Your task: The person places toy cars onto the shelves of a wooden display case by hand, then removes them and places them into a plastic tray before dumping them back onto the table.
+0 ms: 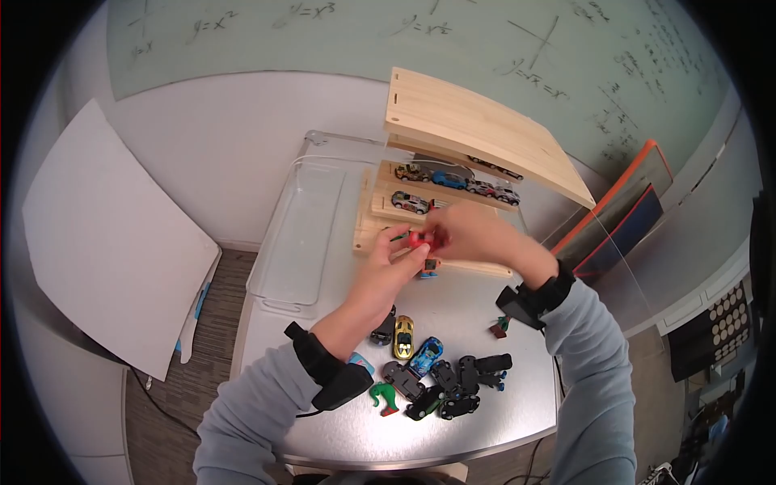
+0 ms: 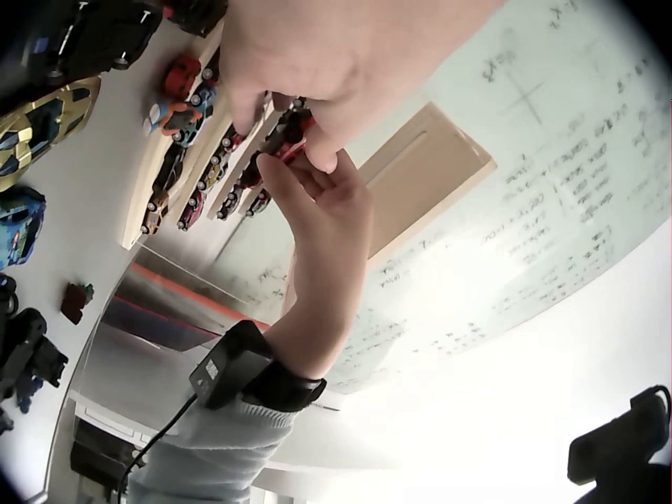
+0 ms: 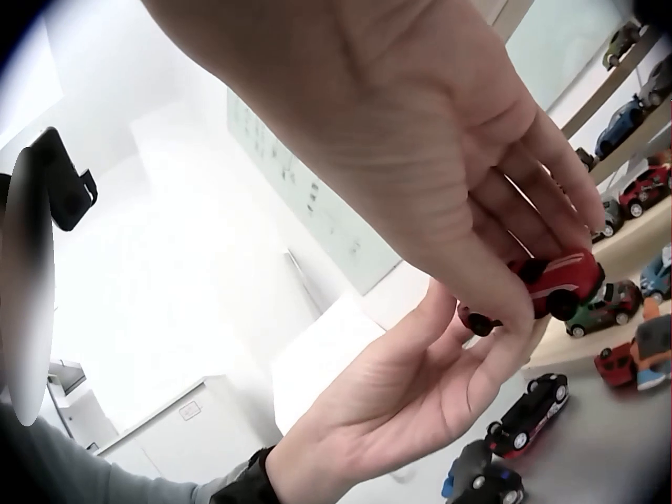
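Note:
Both hands meet in front of a wooden display shelf (image 1: 477, 129), at a small red toy car (image 3: 567, 281). My right hand (image 1: 477, 234) grips the car between thumb and fingers. Thumb and fingers of my left hand (image 1: 396, 267) pinch it at its other end, as the right wrist view shows. In the head view the fingers cover much of the car. Toy cars stand in rows on the shelf, among them a blue car (image 1: 449, 179) and a white patterned car (image 1: 410, 202). An orange and blue toy figure (image 2: 181, 118) is just below the hands.
Nearer the body lie a gold car (image 1: 403, 335), a blue car (image 1: 426, 356), several dark cars (image 1: 459, 406) and a curved green toy (image 1: 385, 394). A small brown and green toy (image 1: 499, 326) sits by the right wrist. At left is a clear plastic tray (image 1: 279, 279).

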`<move>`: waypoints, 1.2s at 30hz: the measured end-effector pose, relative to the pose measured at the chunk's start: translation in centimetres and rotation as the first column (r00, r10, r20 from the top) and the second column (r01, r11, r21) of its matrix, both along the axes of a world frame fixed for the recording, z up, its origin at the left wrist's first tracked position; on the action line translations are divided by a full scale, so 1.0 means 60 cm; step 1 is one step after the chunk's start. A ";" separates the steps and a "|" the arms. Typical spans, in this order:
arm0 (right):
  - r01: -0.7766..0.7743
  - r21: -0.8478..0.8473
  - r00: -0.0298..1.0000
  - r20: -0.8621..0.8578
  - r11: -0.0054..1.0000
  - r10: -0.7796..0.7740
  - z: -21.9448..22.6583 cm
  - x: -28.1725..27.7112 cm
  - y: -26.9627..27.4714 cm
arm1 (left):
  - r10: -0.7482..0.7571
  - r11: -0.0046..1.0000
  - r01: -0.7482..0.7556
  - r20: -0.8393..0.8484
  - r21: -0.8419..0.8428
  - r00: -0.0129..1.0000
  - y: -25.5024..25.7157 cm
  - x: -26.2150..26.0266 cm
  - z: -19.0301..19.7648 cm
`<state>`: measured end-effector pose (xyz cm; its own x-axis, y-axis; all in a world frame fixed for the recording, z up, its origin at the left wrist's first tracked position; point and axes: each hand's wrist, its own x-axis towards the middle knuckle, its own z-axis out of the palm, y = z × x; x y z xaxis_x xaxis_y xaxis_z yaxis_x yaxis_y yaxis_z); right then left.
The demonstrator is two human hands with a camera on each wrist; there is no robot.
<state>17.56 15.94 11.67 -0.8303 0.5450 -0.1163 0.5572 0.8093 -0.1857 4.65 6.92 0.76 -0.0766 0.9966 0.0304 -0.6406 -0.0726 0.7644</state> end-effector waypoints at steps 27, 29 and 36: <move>0.113 0.550 0.955 -0.289 0.828 0.062 -0.056 0.004 0.117 | 0.046 0.883 0.461 -0.963 -0.085 -0.266 -0.032 -0.012 -0.040; -0.024 0.333 0.985 -0.154 0.943 0.079 -0.071 0.007 0.052 | 0.088 0.878 0.477 -0.965 -0.043 -0.247 -0.028 -0.015 -0.048; -0.127 -0.214 0.967 -0.243 0.968 0.073 -0.093 0.034 -0.029 | 0.173 0.908 0.315 -0.932 0.276 0.317 -0.011 -0.022 0.026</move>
<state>19.62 14.22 6.09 -0.8980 0.4393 -0.0246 0.3951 0.7805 -0.4845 3.34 6.28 2.30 0.3165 0.8804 0.3533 0.4579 -0.4679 0.7559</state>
